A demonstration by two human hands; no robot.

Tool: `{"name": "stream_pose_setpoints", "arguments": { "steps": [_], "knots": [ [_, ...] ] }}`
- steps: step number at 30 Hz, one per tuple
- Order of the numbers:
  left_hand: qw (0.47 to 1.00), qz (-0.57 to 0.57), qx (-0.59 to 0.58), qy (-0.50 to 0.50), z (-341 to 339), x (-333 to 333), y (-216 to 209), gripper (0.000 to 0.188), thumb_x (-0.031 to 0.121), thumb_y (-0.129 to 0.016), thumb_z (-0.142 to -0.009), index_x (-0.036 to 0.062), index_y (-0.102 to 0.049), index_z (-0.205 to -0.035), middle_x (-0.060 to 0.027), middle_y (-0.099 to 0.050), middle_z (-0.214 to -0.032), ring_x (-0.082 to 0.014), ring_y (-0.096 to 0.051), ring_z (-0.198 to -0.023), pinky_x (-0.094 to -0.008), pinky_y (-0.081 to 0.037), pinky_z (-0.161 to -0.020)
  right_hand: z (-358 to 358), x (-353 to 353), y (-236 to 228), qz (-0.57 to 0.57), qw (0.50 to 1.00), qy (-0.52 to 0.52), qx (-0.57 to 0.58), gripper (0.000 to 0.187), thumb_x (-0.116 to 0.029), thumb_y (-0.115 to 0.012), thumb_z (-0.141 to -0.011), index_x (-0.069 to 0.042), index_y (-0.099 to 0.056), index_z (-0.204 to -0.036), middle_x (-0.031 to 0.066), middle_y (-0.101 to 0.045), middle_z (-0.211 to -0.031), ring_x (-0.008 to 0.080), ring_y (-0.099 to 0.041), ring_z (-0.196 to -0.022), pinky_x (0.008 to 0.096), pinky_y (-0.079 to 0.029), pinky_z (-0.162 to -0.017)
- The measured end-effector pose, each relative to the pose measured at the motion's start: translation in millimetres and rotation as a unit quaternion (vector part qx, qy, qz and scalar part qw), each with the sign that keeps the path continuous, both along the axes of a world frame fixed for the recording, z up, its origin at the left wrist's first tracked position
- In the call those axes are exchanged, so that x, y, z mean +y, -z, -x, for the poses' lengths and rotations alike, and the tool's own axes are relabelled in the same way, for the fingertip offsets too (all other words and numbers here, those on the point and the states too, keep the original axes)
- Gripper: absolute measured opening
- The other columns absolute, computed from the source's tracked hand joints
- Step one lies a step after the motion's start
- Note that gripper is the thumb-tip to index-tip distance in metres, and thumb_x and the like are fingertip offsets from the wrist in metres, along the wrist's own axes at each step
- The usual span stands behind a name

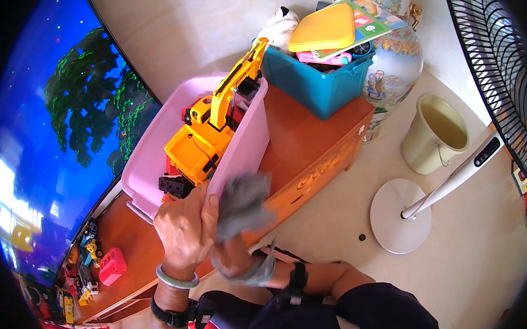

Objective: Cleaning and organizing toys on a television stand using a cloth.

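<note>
My left hand [184,227], with a pale bangle at its wrist, grips the near rim of a pink storage bin [254,141]; its fingertips are out of sight. A yellow toy excavator [200,146] lies in the bin among other toys, its boom reaching up over the far right corner. Against the bin's near right side, my right hand [235,257] holds a grey cloth [242,205]. Motion smears the cloth, and it covers most of that hand's fingers.
The bin stands on a reddish-brown cabinet [288,157] beside a teal bin [318,87] heaped with toys. A large screen [75,113] borders the left. Small toy vehicles [82,274] and a red block [113,266] lie lower left. Right are a beige bucket [435,135] and a fan base [401,216].
</note>
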State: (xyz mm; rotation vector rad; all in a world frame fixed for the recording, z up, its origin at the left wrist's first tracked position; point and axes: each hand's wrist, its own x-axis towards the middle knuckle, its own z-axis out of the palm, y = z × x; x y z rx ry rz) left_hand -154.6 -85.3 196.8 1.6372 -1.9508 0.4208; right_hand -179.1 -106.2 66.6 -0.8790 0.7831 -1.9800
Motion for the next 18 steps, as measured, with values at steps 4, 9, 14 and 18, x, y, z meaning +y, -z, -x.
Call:
{"name": "stream_pose_setpoints", "arguments": {
  "steps": [4, 9, 14, 18],
  "knots": [
    [1.0, -0.003, 0.003, 0.002, -1, 1, 3, 0.021, 0.018, -0.058, -0.095, 0.0024, -0.073, -0.098, -0.019, -0.06, -0.063, -0.0356, -0.061, -0.054, -0.0432, -0.046, -0.053, 46, -10, -2, 0.235, 0.894, 0.008, 0.382, 0.055, -0.024, -0.054, -0.101, 0.0, -0.034, -0.146, 0.0231, -0.04, -0.146, 0.0404, -0.035, -0.139, 0.0487, -0.025, -0.118],
    [0.999, 0.041, -0.024, 0.026, 0, -5, 4, 0.016, 0.015, -0.062, -0.091, 0.0034, -0.072, -0.096, -0.0133, -0.061, -0.058, -0.0312, -0.06, -0.049, -0.0388, -0.047, -0.051, 95, -155, -33, 0.081, 0.918, 0.042, 0.386, 0.056, -0.025, -0.057, -0.097, 0.003, -0.039, -0.142, 0.0283, -0.042, -0.143, 0.0507, -0.038, -0.135, 0.058, -0.023, -0.116],
    [0.999, 0.015, 0.022, 0.031, -6, -5, 4, 0.027, 0.021, -0.053, -0.097, 0.0026, -0.073, -0.098, -0.0134, -0.058, -0.058, -0.0324, -0.06, -0.051, -0.0405, -0.046, -0.053, 69, -142, -18, 0.152, 0.896, 0.224, 0.351, 0.055, -0.025, -0.058, -0.096, 0.004, -0.041, -0.14, 0.0294, -0.044, -0.14, 0.0523, -0.038, -0.134, 0.0591, -0.024, -0.115],
    [0.996, 0.015, 0.06, 0.058, 0, -5, -2, 0.041, 0.025, -0.04, -0.102, 0.0021, -0.073, -0.097, -0.0143, -0.057, -0.059, -0.0344, -0.06, -0.055, -0.0428, -0.044, -0.055, 83, -43, -30, 0.27, 0.887, 0.071, 0.367, 0.046, -0.024, -0.059, -0.095, 0.004, -0.05, -0.13, 0.0286, -0.05, -0.132, 0.0489, -0.046, -0.128, 0.0551, -0.033, -0.111]
  ]
}}
